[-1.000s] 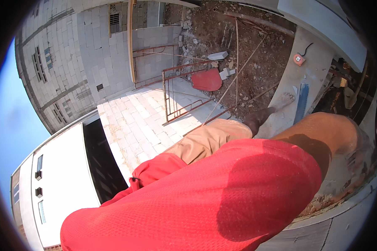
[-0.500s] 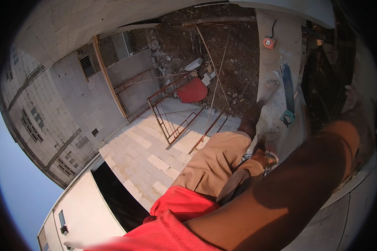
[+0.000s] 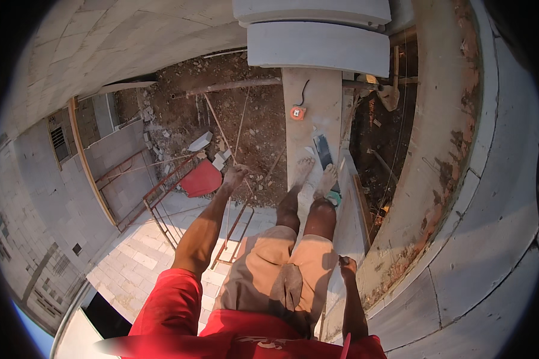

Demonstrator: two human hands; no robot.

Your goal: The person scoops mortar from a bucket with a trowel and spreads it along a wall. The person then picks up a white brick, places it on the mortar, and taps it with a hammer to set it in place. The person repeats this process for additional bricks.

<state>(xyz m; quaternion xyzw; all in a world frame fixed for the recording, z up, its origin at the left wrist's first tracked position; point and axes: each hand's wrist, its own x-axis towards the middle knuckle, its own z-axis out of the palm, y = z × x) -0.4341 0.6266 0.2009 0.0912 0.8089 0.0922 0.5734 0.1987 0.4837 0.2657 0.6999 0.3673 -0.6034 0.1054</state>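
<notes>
You're standing barefoot on a narrow pale plank (image 3: 305, 119) high above a dirt yard; your left hand (image 3: 235, 176) is stretched out forward over the drop, fingers loosely curled and close together, and I can't tell if it's gripping one of the thin strings (image 3: 221, 128) running past it or just hanging beside them; your right hand (image 3: 347, 266) is down by your right hip, closed into a fist near the plank's edge, too small to say whether anything is in it. On the plank just ahead of your feet lies a dark flat trowel (image 3: 324, 151), and further along sits an orange tape measure (image 3: 297, 112) with a black cord beside it. Below on the left there's a red wheelbarrow (image 3: 201, 178) next to a rusty metal frame (image 3: 161, 194); on your right curves a stained concrete wall (image 3: 443, 149).
</notes>
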